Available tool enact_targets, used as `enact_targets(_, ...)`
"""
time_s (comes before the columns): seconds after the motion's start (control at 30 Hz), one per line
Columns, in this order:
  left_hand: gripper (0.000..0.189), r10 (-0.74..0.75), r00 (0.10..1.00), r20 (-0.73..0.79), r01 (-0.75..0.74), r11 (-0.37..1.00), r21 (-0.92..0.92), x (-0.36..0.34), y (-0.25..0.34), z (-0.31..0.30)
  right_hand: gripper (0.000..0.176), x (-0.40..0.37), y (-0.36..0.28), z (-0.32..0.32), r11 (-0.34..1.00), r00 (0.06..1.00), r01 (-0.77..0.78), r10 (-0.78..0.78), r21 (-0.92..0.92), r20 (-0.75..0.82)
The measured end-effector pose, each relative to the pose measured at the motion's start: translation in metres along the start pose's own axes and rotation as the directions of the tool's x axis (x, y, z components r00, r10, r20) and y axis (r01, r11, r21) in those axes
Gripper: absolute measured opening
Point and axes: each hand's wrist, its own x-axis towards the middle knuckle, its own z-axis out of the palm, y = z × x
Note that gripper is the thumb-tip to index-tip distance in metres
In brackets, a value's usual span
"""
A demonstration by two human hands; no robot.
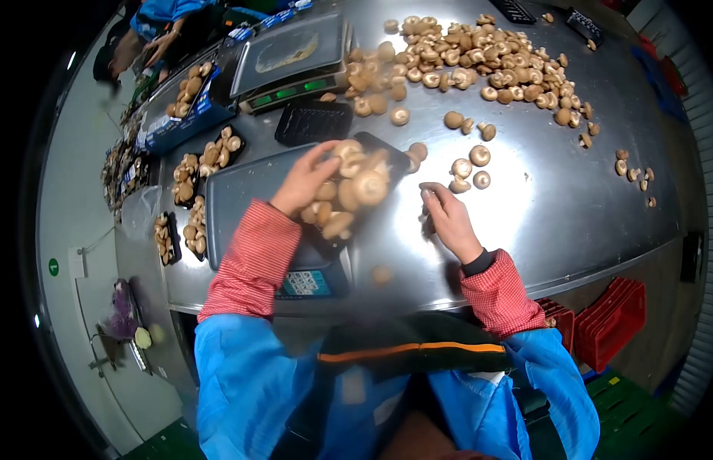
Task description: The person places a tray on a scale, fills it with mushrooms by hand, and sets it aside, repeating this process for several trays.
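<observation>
A black tray (374,142) heaped with brown mushrooms (355,192) sits on a weighing scale (237,192) in front of me. My left hand (306,180) rests on the tray's left side, fingers touching the mushrooms. To the tray's right, my right hand (447,215) lies on the steel table (556,207), fingers curled; whether it holds anything I cannot tell. A few loose mushrooms (470,170) lie just beyond its fingertips.
A large pile of mushrooms (479,65) covers the far table. A second scale (291,57) and an empty black tray (314,121) stand behind mine. Filled trays (191,172) line the left. Another person's hands (161,42) work at far left. Red crates (613,318) sit below right.
</observation>
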Motion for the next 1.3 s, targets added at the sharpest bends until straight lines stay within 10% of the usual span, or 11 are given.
enact_targets(0.17, 0.043, -0.007, 0.998, -0.067, 0.011, 0.998, 0.062, -0.029, -0.022, -0.076, 0.05, -0.037, 0.028, 0.035, 0.781, 0.909, 0.309, -0.073, -0.543, 0.411)
enact_targets(0.37, 0.041, 0.191, 0.973, -0.125, -0.08, 0.798, 0.598, -0.048, -0.028, -0.12, 0.049, -0.076, 0.077, 0.101, 0.766, 0.758, 0.502, -0.167, -0.401, 0.63)
enact_targets(0.53, 0.035, 0.427, 0.887, -0.176, -0.181, 0.671, 0.719, -0.056, -0.039, -0.135, 0.046, -0.016, -0.01, 0.074, 0.951, 0.954, 0.103, -0.011, -0.29, 0.3)
enact_targets(0.77, 0.033, 0.528, 0.676, -0.514, -0.215, 0.809, 0.548, -0.09, -0.051, -0.131, 0.045, 0.058, -0.139, 0.147, 0.715, 0.731, 0.677, -0.625, -0.174, 0.273)
enact_targets(1.0, 0.031, 0.537, 0.591, -0.602, -0.221, 0.826, 0.519, -0.122, -0.062, -0.133, 0.028, 0.089, -0.13, 0.19, 0.553, 0.632, 0.773, -0.713, -0.311, 0.304)
enact_targets(1.13, 0.033, 0.452, 0.565, -0.691, -0.206, 0.888, 0.412, -0.148, -0.088, -0.148, 0.021, 0.099, -0.066, 0.137, 0.807, 0.905, 0.404, -0.421, -0.431, 0.059)
enact_targets(1.2, 0.034, 0.369, 0.547, -0.751, -0.19, 0.929, 0.318, -0.158, -0.096, -0.149, 0.024, 0.09, -0.028, 0.123, 0.572, 0.956, 0.282, -0.233, -0.77, 0.177)
enact_targets(1.3, 0.034, 0.313, 0.559, -0.767, -0.229, 0.948, 0.22, -0.164, -0.097, -0.148, 0.029, 0.069, 0.007, 0.132, 0.635, 0.929, 0.355, -0.162, -0.686, 0.332)
